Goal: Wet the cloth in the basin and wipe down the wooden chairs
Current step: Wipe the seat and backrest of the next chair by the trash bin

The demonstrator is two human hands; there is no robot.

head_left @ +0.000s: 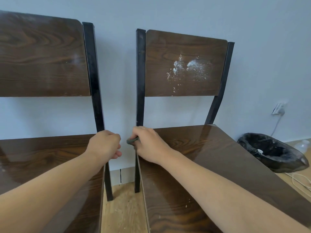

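I see two bare forearms, no sleeves reaching them. My left hand [105, 143] and right hand [148, 145] wear no gloves, rings or watch.

Narrow open gap between the left chair [50, 157] and right chair [193, 148], running toward 12 o'clock down to bare floor [124, 207]. Black frame posts [140, 78] hemming it on both sides, wall [117, 81] closing the far end. Off at 3 o'clock, black bin [272, 153] and loose cables [301, 180] cluttering the floor.
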